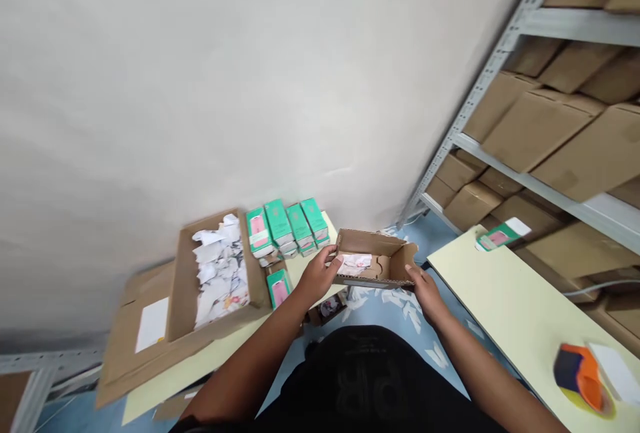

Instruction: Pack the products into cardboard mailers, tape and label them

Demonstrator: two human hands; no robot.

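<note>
Between my two hands is a small open cardboard box (395, 265), held up above the floor. My left hand (320, 273) grips its left end, thumb over the near rim beside a piece of crumpled paper (356, 261) inside. The right end is gripped by my right hand (425, 290), with the fingers mostly hidden behind the wall. To the left, green boxes with pink panels (280, 225) stand in a group on a pale table (225, 346). A larger carton (181, 286) filled with torn white paper (220, 273) sits beside them.
At right, another pale table (500, 286) bears a green box (500, 234) and a tape dispenser (583, 376). Metal shelving (500, 63) with cardboard boxes rises behind it. Paper scraps (413, 316) litter the blue floor. A white wall (250, 73) stands ahead.
</note>
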